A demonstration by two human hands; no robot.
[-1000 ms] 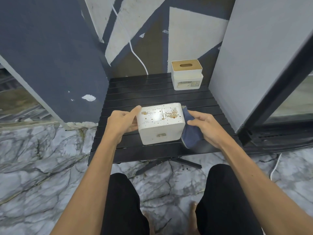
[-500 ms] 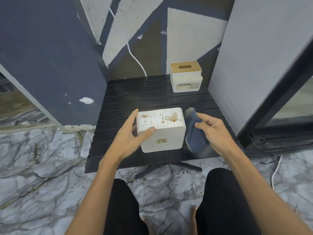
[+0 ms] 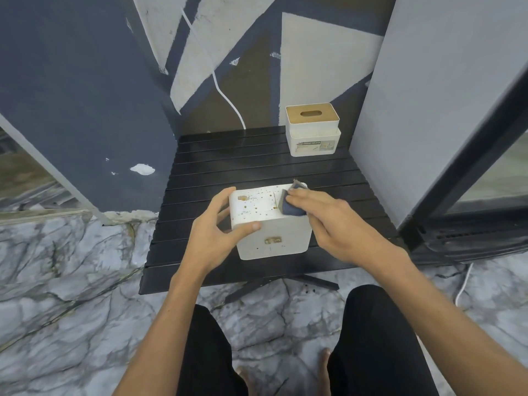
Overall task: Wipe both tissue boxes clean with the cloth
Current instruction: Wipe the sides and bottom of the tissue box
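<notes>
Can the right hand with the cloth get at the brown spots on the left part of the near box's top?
Probably yes. The right hand presses the cloth on the near box, and the spots lie uncovered beside it; the left hand grips only the edge.

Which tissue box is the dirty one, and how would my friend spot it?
Find the black slatted table in the corner between the walls. The dirty tissue box sits at the table's near edge, with the left hand gripping its left side and the right hand pressing a blue cloth on its top. Unlike the other tissue box at the back, with its wooden lid, this one is plain white and speckled with brown spots.
</notes>
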